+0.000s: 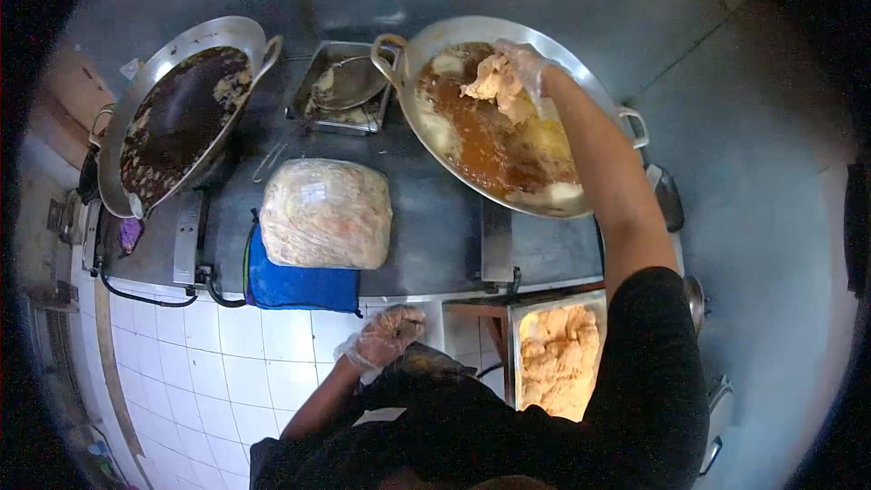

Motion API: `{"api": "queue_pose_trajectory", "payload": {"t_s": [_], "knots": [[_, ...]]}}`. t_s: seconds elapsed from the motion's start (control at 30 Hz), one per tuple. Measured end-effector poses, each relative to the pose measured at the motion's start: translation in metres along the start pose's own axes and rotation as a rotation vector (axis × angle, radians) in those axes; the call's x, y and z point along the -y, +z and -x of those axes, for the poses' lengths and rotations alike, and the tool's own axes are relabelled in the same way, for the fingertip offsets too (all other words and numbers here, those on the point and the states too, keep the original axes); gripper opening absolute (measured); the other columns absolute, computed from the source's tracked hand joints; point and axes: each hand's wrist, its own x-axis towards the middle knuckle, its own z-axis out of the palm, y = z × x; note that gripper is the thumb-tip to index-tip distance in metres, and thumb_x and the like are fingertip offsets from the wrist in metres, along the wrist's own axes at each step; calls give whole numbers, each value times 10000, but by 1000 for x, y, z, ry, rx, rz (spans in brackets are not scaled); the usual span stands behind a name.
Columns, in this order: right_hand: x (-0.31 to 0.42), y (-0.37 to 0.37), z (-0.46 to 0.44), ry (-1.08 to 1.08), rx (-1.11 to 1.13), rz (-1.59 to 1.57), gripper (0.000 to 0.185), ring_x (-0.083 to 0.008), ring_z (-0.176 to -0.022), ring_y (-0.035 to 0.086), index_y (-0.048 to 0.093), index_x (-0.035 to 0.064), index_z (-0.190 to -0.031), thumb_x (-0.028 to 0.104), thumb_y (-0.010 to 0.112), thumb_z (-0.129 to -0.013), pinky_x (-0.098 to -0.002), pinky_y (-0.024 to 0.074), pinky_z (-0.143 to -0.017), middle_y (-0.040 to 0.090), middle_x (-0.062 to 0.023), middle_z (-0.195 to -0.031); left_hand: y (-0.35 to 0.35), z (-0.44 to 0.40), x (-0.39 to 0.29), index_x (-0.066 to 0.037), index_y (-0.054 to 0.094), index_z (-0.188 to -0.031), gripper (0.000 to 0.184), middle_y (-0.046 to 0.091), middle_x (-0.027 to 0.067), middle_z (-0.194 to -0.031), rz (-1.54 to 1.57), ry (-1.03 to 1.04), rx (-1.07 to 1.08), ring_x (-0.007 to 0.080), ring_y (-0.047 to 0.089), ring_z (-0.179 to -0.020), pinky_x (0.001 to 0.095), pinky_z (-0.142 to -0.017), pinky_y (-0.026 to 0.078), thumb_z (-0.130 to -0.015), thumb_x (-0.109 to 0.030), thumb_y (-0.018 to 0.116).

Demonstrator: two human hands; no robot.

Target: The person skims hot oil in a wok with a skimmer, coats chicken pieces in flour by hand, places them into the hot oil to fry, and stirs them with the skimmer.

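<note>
My right hand (526,68), in a clear plastic glove, is closed on a piece of battered chicken (494,82). It holds the piece over the bubbling oil (490,141) in the right-hand wok (440,32). Pale foam and lighter patches show around the oil's edge. My left hand (390,336), also gloved and smeared with batter, hangs by my waist just off the counter's front edge. Its fingers are curled in, and nothing shows in them. To the right of my body, a metal tray (519,372) holds coated chicken pieces (562,358).
A second wok (113,159) of dark oil stands at the left. Between the woks, a strainer (349,86) rests in a metal pan (372,125). A plastic-wrapped bundle (327,213) sits partly on a blue cloth (308,286) at the counter's front. Tongs (269,161) lie behind it.
</note>
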Motion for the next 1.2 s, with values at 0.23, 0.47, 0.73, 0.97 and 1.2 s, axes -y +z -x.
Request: {"api": "queue_pose_trajectory", "payload": {"t_s": [0.23,0.47,0.73,0.97,1.2], "knots": [[-8,-22,-77,-155,91,583,660,-396,-1279,401,327,52,-1416,444,518,-921,-534,413,-1004,319,-242,-1444,-10,0,-29,-25,611,-1092,245,633,144,-1070,47,-140,23,240,611,-989,349,-864,484,-907,-185,610],[37,-74,206,-384,-299,480,535,-270,-1067,591,574,50,-1213,489,493,-919,-374,492,-890,608,-159,-1147,78,-44,-41,-29,592,-1125,302,617,138,-1127,143,-80,394,246,600,-1046,362,-931,458,-928,-256,577],[-380,-107,494,-412,-522,-43,313,-101,-729,549,556,77,-957,380,479,-971,-237,454,-610,583,-14,-819,269,-91,-99,-1,534,-1206,305,610,145,-1137,395,402,388,235,596,-1022,368,-906,479,-929,-127,566],[-742,101,639,918,-598,-274,759,-294,-1232,440,265,86,-1463,405,595,-859,-435,430,-955,386,-121,-1434,410,-148,-108,67,516,-1212,711,561,265,-1176,-369,-374,737,346,569,-1078,460,-950,430,-946,-573,358],[-627,74,601,530,-676,-1335,1022,-296,-1440,-13,153,162,-1504,671,604,-742,-678,66,-1041,-27,-62,-1581,505,-127,-121,57,428,-1336,726,447,227,-1360,37,-483,827,322,434,-1247,446,-1023,371,-940,-549,375]]}}
